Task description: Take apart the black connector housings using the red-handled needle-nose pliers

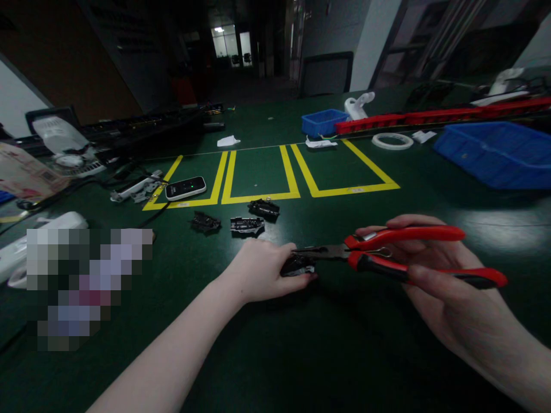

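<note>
My left hand (267,268) is closed round a small black plastic part (298,265) with a silvery edge, just above the green table. In my right hand (443,275) is a pair of long-nose pliers (383,252) with red and black handles. The pliers' narrow jaws point left and reach the top of the black part; whether they grip anything there I cannot tell. Just beyond my left hand lie three similar black parts: one at the left (205,221), one in the middle (247,225) and one farther back (264,209).
Yellow tape (260,198) marks out frames on the green table. A small white device with a black face (186,188) lies at the left frame. Blue bins (499,155) (323,122), a tape roll (391,141) and a long red strip (430,116) are at the back right.
</note>
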The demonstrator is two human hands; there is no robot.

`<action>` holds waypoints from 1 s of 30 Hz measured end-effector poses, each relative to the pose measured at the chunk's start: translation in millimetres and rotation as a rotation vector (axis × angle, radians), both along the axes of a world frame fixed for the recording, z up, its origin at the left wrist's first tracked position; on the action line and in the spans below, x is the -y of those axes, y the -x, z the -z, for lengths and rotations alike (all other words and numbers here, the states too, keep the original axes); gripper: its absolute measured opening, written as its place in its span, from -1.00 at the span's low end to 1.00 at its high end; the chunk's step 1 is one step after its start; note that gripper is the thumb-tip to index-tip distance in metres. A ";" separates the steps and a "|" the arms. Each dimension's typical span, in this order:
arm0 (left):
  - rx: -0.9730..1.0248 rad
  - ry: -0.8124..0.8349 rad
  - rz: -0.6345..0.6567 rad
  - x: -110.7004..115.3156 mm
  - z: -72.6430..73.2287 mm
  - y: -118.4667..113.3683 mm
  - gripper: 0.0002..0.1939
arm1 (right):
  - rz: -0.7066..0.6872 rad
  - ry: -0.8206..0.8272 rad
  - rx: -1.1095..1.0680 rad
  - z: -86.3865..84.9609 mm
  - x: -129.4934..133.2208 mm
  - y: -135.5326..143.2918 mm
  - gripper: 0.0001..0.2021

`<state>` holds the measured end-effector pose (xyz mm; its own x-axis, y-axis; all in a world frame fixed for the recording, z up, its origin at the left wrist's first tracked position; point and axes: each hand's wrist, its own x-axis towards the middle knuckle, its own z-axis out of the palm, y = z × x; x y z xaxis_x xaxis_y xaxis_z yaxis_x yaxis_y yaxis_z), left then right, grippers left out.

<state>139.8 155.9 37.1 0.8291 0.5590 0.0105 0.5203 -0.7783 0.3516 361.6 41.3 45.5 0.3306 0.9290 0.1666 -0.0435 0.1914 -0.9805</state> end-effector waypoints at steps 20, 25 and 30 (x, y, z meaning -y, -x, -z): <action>0.235 0.371 0.061 0.4 -2.1 7.1 -0.58 | 0.100 0.133 -0.154 -9.2 -1.6 3.6 -0.55; 0.270 0.384 0.044 -0.8 -0.7 7.4 -0.58 | 0.115 0.143 -0.147 -11.0 -1.9 4.8 -0.55; 0.327 0.395 0.007 -1.6 -0.6 7.1 -0.62 | 0.115 0.117 -0.110 -10.0 -0.8 3.4 -0.56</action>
